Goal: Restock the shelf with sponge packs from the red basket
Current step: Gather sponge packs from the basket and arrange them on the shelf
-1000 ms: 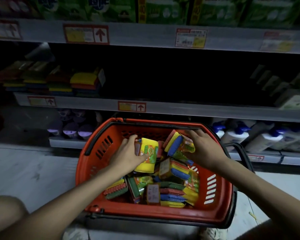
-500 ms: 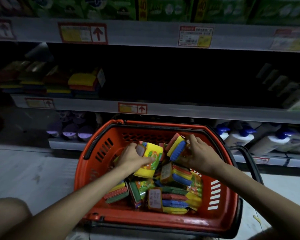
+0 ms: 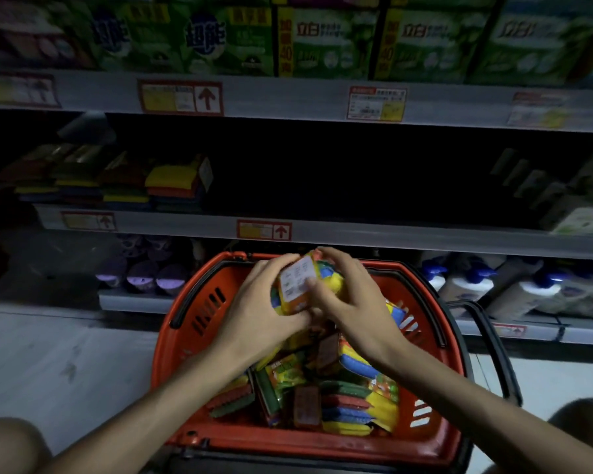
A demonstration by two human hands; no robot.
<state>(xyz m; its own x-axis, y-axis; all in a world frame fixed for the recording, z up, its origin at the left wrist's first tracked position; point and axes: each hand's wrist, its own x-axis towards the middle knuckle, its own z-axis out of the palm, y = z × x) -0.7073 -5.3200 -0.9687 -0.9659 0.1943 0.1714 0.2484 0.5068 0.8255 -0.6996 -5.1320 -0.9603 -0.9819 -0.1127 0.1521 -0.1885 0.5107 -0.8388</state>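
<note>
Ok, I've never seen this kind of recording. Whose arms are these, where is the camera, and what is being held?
No machine here: a person works bare-handed, filmed by one wide-angle camera worn on the head, looking forward and down. The left hand and right hand together grip colourful wrapped sponge packs above the red plastic basket, which holds more packs. How many packs are held is unclear. Ahead, the grey middle shelf carries stacked sponges at its left end.

Your yellow, blue and orange striped sponge pack (image 3: 332,280) bears a white printed label (image 3: 297,282); your slotted plastic basket (image 3: 288,443) is red.
</note>
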